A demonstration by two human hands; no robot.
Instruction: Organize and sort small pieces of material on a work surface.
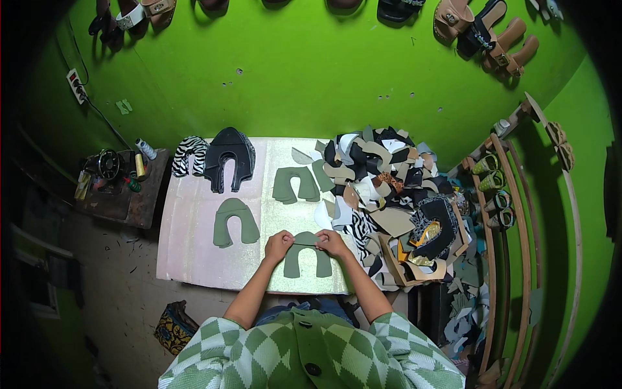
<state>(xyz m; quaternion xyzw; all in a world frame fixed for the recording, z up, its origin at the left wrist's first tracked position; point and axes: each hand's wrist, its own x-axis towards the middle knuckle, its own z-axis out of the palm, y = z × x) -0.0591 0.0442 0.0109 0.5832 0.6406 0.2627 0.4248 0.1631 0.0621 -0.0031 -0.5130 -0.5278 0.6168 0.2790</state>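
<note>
The left hand (278, 244) and right hand (332, 242) each pinch the curved crown of a green arch (293, 260), one at either side, thumbs and fingers together on its edge. The arch is a flat, matt piece with two straight-ended legs toward the person; a line crosses below its rounded crown. It lies near the front edge of the worktop (184, 236), whose pale covering is creased and glints grainily around it.

Near the left hand lies a second arch (234, 209) of the same matt green, and farther back a third (296, 172). At the back left a zebra-striped arch (186, 146) sits just beside a larger black arch (229, 142) with a pointed crown. To the right spreads a heap of scraps (394, 220), flat offcuts in black, tan, white and grey-green, some curved, some zebra-striped, a few shiny gold.
</note>
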